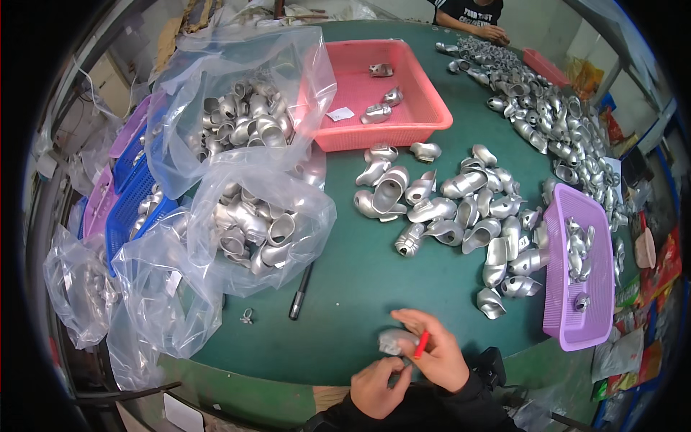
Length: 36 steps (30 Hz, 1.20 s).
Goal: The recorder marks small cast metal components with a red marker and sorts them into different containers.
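Near the front edge of the table, my right hand [440, 354] is closed around a small red stick-like tool [422, 345]. A shiny silver hollow metal fitting [389, 341] lies against the fingers of that hand, its shape partly blurred. Just to the left and below, my left hand [379, 389] is pinched shut close to the fitting's lower side. What its fingertips hold, if anything, is too small to make out. Beyond my hands, several similar silver fittings [464, 209] lie in a loose pile on the green table [353, 288].
Clear plastic bags [248, 173] full of fittings stand at left, near a black marker [300, 294]. A pink basket [381, 129] holds a few fittings; a purple basket [579, 317] stands at right. More parts [547, 115] spread far right, near another person's hand [493, 33].
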Motion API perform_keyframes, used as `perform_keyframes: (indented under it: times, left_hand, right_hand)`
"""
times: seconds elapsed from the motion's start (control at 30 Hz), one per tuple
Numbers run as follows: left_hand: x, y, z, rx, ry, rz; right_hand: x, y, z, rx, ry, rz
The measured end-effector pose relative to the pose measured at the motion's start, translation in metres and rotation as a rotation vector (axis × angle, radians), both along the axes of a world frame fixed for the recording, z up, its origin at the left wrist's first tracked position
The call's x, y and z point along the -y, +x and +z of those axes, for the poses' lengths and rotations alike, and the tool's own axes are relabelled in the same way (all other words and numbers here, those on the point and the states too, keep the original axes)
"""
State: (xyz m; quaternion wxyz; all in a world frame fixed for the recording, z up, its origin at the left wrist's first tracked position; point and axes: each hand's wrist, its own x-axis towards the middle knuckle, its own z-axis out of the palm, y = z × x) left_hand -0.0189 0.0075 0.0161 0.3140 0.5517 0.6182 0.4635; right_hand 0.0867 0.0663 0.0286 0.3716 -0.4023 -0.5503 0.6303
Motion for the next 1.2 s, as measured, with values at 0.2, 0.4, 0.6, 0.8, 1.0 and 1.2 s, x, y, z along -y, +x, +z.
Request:
perform_keyframes:
  times: [0.2,0.4,0.6,0.8,1.0,1.2]
  left_hand:
    - [-0.012,-0.026,0.004,-0.302,0.066,-0.128]
    - [-0.036,-0.022,0.004,-0.438,0.128,-0.324]
    - [-0.035,-0.018,0.002,-0.347,0.052,-0.349]
    - [-0.033,-0.016,-0.002,-0.348,0.048,-0.287]
    - [-0.036,-0.016,-0.003,-0.347,0.055,-0.29]
    - [-0.038,-0.019,-0.003,-0.356,0.072,-0.284]
  right_hand:
    - [-0.004,0.011,0.006,0.28,0.051,0.037]
    - [-0.004,0.014,0.002,0.291,0.227,-0.189]
    - [0.009,0.039,-0.003,-0.123,-0.112,-0.27]
    - [0.012,0.02,-0.01,-0.167,-0.199,-0.255]
    - [0.013,0.013,-0.017,-0.011,-0.114,-0.266]
    - [0.01,0.01,-0.02,0.059,-0.063,-0.253]
